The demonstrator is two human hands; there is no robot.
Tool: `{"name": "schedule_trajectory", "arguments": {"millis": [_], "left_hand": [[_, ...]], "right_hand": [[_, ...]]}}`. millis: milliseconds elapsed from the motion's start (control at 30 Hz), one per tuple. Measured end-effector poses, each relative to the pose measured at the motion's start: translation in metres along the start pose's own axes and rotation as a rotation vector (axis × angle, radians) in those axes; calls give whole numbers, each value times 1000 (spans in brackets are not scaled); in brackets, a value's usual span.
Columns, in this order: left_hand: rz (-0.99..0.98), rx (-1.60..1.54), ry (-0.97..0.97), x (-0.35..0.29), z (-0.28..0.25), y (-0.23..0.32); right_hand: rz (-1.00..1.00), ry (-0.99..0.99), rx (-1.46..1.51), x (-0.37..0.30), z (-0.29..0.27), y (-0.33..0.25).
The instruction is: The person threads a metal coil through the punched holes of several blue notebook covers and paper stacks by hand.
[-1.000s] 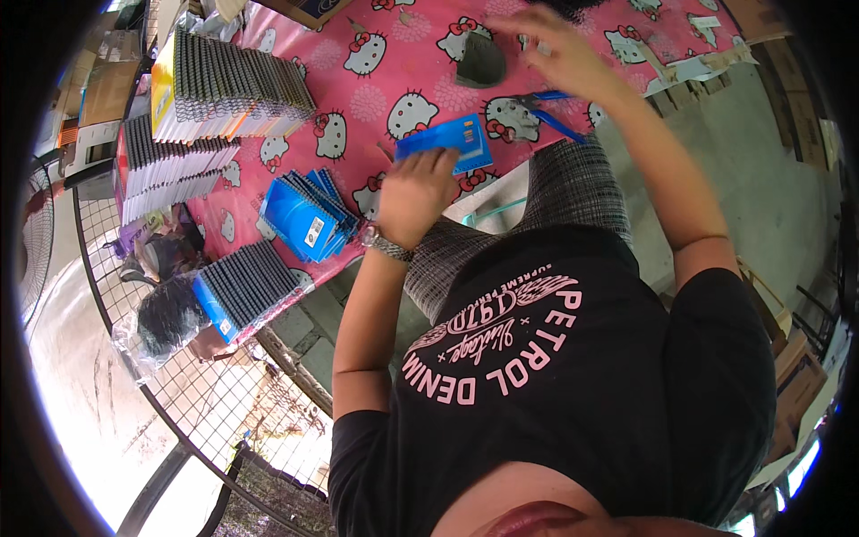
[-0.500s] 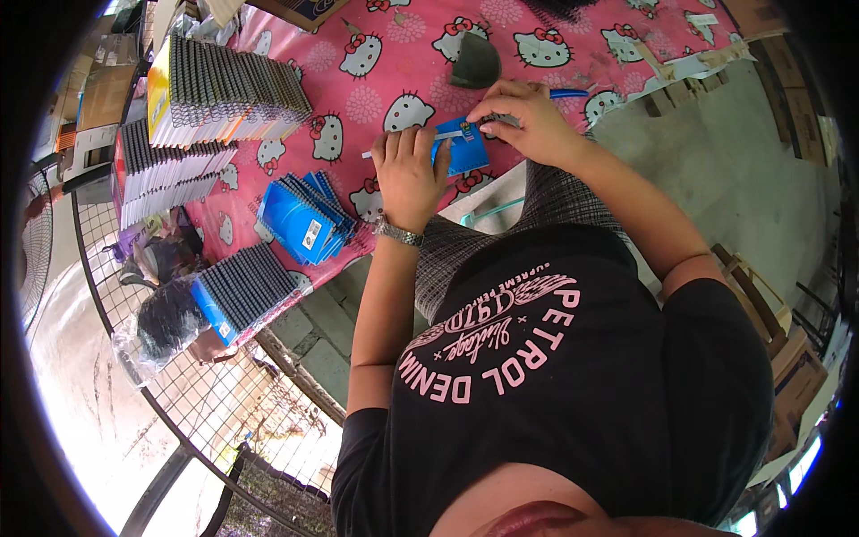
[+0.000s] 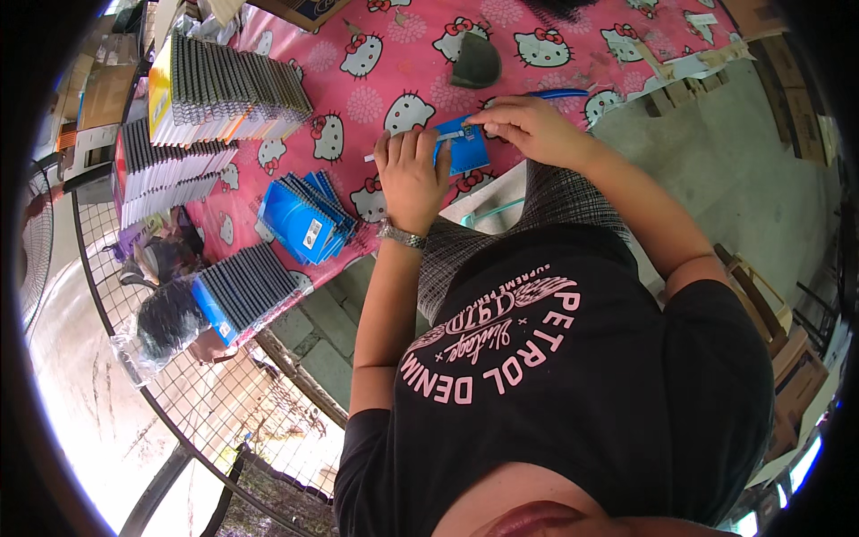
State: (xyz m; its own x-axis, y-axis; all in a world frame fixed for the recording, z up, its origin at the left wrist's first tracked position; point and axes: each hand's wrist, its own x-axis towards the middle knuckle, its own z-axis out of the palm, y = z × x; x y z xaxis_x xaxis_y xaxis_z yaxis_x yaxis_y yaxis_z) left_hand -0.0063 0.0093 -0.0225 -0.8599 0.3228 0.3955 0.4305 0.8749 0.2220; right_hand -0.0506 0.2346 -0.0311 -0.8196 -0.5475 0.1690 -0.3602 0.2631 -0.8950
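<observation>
Table has a pink cloth [image 3: 376, 89] with cartoon cat faces, edge torn at far right. Left side crowded: tall stack of spiral notebooks [image 3: 237, 85], a second stack [image 3: 174, 170] just nearer, then a loose blue pile [image 3: 300, 219] and a row of dark-spined notebooks [image 3: 246, 286] by the table edge, beside a clear plastic bag [image 3: 161, 327]. Cardboard box [image 3: 309, 9] at far edge; dark rounded piece [image 3: 476, 63] mid-table. Around: wire mesh [image 3: 210, 403] lower left, fan [image 3: 38, 242] far left, grey floor [image 3: 734, 143] and more boxes [image 3: 796, 380] right.

Blue notebook [image 3: 467, 154] lies on the cloth at the near edge, between the hands. Left hand [image 3: 412, 174] palm down, fingers together, thumb apart, over a white strip [image 3: 450, 136] that crosses the notebook; grip unclear. Right hand [image 3: 537, 132] at notebook's far right corner, thumb and forefinger close; can't tell if pinching. Blue-handled tool [image 3: 564, 92] just beyond it.

Versus a second ago: right hand was raised farther out, near the dark piece; tool's handles lay spread, now closer together; strip now shows. Versus half a second ago: right hand lower and flatter; left about the same.
</observation>
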Motion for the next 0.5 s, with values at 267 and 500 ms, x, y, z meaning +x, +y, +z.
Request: {"name": "schedule_trajectory", "arguments": {"millis": [267, 500], "left_hand": [[26, 9, -43, 1, 5, 15], [7, -9, -75, 0, 3, 14]], "right_hand": [[152, -38, -115, 6, -9, -32], [256, -133, -160, 24, -14, -35]]}}
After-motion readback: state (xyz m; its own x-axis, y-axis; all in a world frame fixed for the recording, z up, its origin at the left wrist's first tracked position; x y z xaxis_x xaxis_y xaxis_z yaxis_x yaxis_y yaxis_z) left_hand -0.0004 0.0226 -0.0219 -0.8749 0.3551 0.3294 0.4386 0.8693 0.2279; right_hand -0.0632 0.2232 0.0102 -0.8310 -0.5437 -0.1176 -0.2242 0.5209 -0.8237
